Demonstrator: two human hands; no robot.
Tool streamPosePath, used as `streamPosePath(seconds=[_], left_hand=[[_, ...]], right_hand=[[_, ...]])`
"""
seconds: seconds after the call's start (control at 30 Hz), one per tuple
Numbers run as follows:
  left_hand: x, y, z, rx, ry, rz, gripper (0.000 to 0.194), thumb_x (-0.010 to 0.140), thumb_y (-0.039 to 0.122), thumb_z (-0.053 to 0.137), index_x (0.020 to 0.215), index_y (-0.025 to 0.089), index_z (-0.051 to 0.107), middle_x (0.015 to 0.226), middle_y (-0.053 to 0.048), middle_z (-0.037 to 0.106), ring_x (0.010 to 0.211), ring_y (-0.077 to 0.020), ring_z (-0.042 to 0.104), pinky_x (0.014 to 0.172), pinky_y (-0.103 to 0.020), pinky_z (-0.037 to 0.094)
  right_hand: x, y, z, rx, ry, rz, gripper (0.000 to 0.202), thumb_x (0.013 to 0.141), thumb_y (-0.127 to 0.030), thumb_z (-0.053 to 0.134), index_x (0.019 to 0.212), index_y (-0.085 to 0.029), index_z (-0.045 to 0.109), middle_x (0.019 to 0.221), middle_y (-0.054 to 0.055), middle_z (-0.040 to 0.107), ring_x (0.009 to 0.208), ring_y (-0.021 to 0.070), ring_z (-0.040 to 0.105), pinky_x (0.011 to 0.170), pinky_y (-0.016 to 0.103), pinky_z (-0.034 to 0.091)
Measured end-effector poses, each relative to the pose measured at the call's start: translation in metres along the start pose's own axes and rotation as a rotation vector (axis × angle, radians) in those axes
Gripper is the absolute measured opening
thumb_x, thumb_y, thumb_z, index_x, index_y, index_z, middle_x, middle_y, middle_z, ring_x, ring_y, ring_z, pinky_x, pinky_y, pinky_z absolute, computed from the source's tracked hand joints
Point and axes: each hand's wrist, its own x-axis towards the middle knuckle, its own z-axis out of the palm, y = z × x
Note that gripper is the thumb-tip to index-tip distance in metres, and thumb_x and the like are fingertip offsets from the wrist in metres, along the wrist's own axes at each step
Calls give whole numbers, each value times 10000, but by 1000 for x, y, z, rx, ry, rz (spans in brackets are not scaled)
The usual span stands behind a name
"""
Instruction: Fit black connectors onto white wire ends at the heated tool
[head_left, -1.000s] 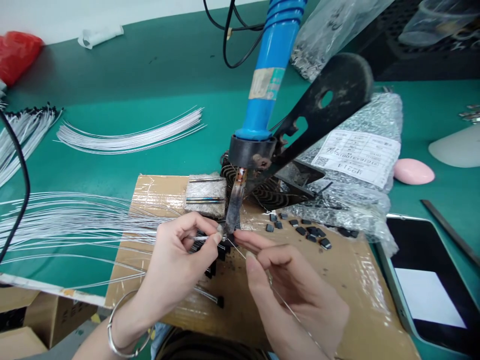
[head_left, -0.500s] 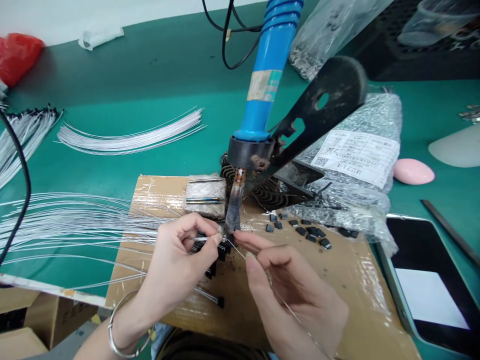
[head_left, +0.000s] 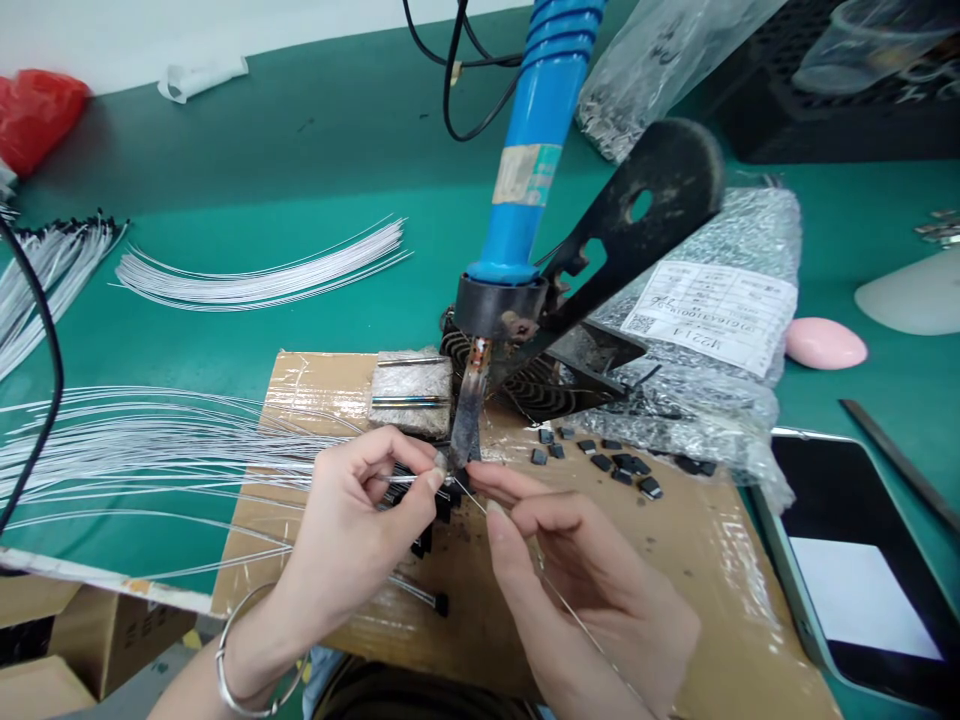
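Observation:
Just below the tip of a blue-handled soldering iron (head_left: 525,170), held in a black stand (head_left: 637,215), both hands meet. My left hand (head_left: 375,520) pinches a thin white wire, its fingertips close beside the iron's tip. My right hand (head_left: 592,590) grips a thin silvery solder wire (head_left: 585,630), which runs across the palm and reaches up to the same spot. Black connector pieces (head_left: 422,540) lie partly hidden under the fingers. White wires (head_left: 172,440) spread out to the left of my left hand. The exact contact at the tip is too small to make out.
Cardboard (head_left: 720,600) covers the work area, with small black parts (head_left: 626,465) on it. A phone (head_left: 862,560) lies at right, near a pink egg-shaped object (head_left: 826,343) and a labelled plastic bag (head_left: 712,310). Another white wire bundle (head_left: 262,275) rests behind.
My right thumb has shifted slightly up and left along the solder wire. My left hand has hardly moved.

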Motion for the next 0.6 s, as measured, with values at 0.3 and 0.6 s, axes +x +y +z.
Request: streamPosePath(seconds=[0.3, 0.6], left_hand=[[0, 1, 0, 2, 5, 15, 88, 791, 167, 730, 711, 172, 693, 789, -50, 796, 681, -135, 687, 601, -203, 508], [1, 0, 0, 25, 12, 19, 96, 782, 142, 717, 695, 176, 695, 783, -41, 798, 687, -137, 703, 609, -205, 508]], right_hand=[[-1, 1, -1, -5, 0, 15, 226, 979, -276, 713, 770, -262, 628, 1120, 40, 853, 1025, 201, 815, 934, 276, 606], [1, 2, 0, -32, -1, -19, 226, 972, -275, 717, 763, -248, 635, 1095, 53, 855, 979, 192, 828, 882, 250, 616]])
